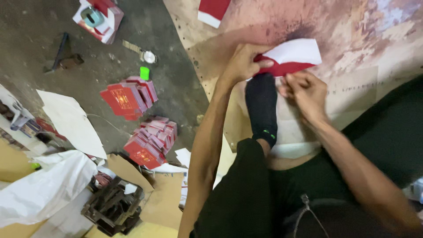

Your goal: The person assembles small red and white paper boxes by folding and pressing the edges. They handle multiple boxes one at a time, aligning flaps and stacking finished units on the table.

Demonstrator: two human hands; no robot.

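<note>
The worn board (352, 39) lies bare from twelve to three o'clock of the hands, open for a reach. At six o'clock the black-socked foot (261, 108) and dark trouser leg (242, 189) block the way back. At nine o'clock, across bare concrete floor (176, 83), two stacks of red envelopes (130, 94) (152, 141) crowd the ground. At eleven o'clock a red-and-white sheet (213, 11) sits on the board's edge.

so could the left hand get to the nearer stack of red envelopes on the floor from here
Probably yes: the stack of red envelopes lies on open floor beside the left arm, nothing on top. But the left hand is pinching the red and white sheet, so it must let go.
</note>
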